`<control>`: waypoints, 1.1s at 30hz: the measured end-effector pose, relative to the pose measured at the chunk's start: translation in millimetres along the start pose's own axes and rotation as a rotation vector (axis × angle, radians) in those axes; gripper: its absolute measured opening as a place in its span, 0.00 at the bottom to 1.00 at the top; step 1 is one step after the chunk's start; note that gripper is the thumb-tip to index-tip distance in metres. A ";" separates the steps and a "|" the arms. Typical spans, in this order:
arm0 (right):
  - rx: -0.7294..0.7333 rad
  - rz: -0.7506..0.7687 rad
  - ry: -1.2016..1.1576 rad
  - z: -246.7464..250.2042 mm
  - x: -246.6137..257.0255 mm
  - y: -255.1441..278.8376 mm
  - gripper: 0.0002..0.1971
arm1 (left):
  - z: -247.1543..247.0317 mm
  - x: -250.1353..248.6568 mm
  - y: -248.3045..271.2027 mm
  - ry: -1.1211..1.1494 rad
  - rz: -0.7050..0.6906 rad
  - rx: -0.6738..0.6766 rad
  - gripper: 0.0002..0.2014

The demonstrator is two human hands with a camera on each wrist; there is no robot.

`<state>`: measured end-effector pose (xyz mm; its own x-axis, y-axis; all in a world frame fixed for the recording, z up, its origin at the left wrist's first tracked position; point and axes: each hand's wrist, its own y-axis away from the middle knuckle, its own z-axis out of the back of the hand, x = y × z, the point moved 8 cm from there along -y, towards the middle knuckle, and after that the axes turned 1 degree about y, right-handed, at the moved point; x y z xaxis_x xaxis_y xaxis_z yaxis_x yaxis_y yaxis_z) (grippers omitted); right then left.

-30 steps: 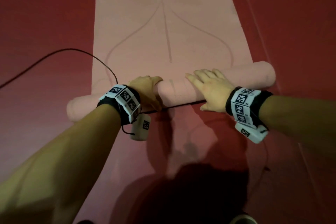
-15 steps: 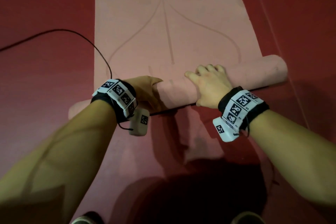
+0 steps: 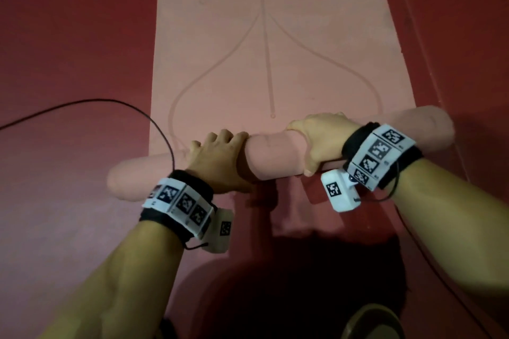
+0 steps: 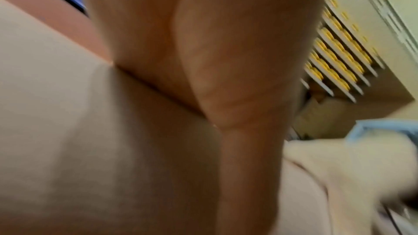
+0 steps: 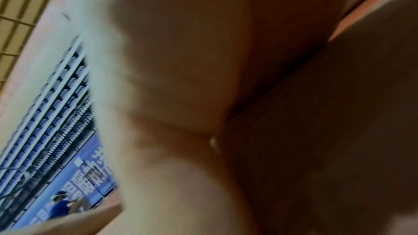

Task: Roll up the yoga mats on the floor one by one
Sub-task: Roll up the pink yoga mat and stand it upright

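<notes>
A pink yoga mat (image 3: 264, 63) lies on the red floor (image 3: 68, 49), its near end rolled into a tube. The left hand (image 3: 217, 157) and the right hand (image 3: 319, 140) both curl over the roll (image 3: 275, 155), gripping it side by side near its middle.

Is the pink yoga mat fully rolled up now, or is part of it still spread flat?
Partly rolled. The yoga mat forms a roll under the left hand and right hand, but a long stretch beyond lies flat on the floor.
</notes>
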<state>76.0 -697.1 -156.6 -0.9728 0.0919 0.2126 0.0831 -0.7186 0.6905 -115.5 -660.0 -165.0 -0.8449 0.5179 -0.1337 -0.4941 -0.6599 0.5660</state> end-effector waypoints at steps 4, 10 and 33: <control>-0.077 0.082 -0.086 4.0 -4.1 0.7 0.50 | 3.2 1.3 -8.5 0.039 0.010 -0.024 0.53; -0.408 0.062 0.141 -5.2 -14.1 23.9 0.52 | 15.2 12.2 -27.5 0.250 0.010 0.106 0.50; -0.691 -0.010 0.183 28.3 -26.2 -8.0 0.33 | 46.9 20.1 -45.5 0.135 0.125 -0.448 0.29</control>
<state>107.0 -674.2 -148.1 -0.9985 0.0273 0.0473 -0.0233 -0.9963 0.0826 -100.4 -594.1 -155.3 -0.9077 0.3644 -0.2081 -0.4020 -0.8974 0.1821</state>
